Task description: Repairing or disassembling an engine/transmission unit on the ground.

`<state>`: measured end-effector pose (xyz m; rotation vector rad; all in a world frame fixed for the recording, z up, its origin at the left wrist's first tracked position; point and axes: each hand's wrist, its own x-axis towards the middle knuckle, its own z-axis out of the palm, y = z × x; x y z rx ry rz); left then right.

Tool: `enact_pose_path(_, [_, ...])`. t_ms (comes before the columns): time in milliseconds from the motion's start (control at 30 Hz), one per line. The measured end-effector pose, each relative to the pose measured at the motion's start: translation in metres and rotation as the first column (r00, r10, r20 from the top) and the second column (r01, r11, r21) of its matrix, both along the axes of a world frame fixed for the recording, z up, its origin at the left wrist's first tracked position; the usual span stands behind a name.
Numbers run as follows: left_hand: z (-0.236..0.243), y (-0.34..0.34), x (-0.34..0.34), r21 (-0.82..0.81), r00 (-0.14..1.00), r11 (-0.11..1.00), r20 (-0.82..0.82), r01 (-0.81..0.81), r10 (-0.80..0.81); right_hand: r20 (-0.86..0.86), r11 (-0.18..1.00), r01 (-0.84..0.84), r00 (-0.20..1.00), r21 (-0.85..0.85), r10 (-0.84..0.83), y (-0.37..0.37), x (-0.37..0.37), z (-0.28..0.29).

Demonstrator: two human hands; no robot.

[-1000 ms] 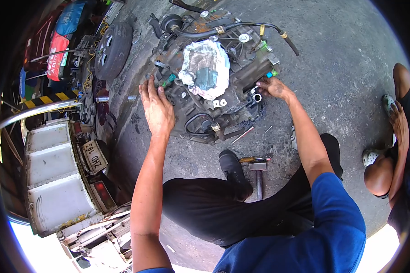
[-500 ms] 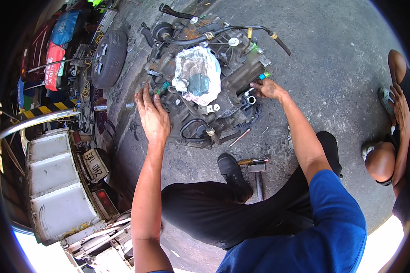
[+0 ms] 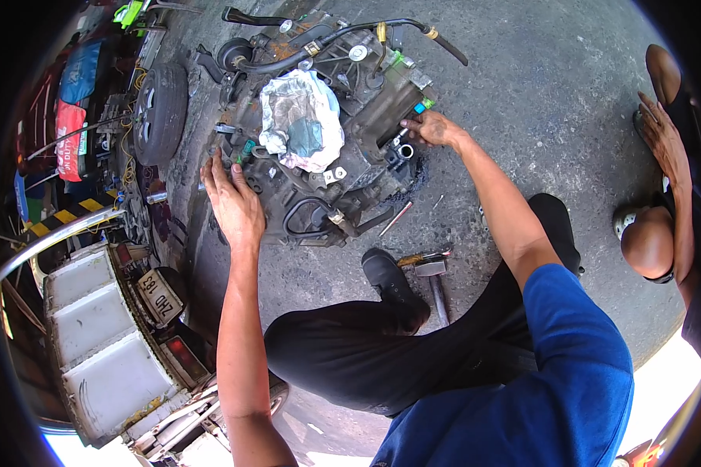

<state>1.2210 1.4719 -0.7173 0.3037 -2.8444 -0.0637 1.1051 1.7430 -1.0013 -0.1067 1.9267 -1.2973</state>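
A large, dirty vehicle gearbox [image 3: 366, 113] lies on the ground in front of me, with black hoses and brackets on it. A crumpled white plastic sheet or cloth [image 3: 323, 124] with a grey-green patch covers its middle. My left hand [image 3: 235, 208] rests with fingers spread on the gearbox's near left edge, beside a green fitting [image 3: 246, 149]. At the right edge my right hand [image 3: 435, 129] has its fingers bent and closed, next to a shiny metal piece [image 3: 401, 137] and an open round pipe end [image 3: 406, 152]. What they grip is hidden.
A hammer [image 3: 431, 268], an orange-handled tool [image 3: 417, 258] and a thin rod [image 3: 396, 219] lie near my shoe [image 3: 389, 280]. A tyre [image 3: 161, 113] stands at the left, above a white vehicle's rear [image 3: 105, 319]. Another person [image 3: 662, 148] crouches at the right.
The view has shifted, so the gearbox and both hands appear farther left. Both hands stay at about the same spots on the gearbox.
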Motion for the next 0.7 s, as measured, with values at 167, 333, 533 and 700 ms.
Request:
enact_pose_path(167, [-0.0021,0.0005,-0.0008,-0.018,1.0,1.0,-0.006,0.015,-0.015,-0.056,0.934,0.057,0.995,-0.353,-0.082,0.0006,0.0043,-0.0043])
enact_pose_path(333, [-0.0023,0.0003,-0.0013,-0.009,1.0,1.0,-0.011,0.022,-0.022,-0.107,0.979,0.009,0.994,-0.206,-0.031,0.001,0.0031,-0.0052])
enact_pose_path(533, [-0.0028,0.0003,-0.0018,-0.028,0.999,0.999,-0.027,0.039,-0.04,0.005,0.994,0.046,0.999,-0.103,-0.045,0.0022,0.0026,-0.0045])
enact_pose_path(700, [-0.0022,0.002,-0.0014,-0.022,1.0,1.0,0.008,0.021,-0.021,-0.042,0.948,0.047,0.997,-0.316,-0.064,0.0034,0.0032,-0.0011])
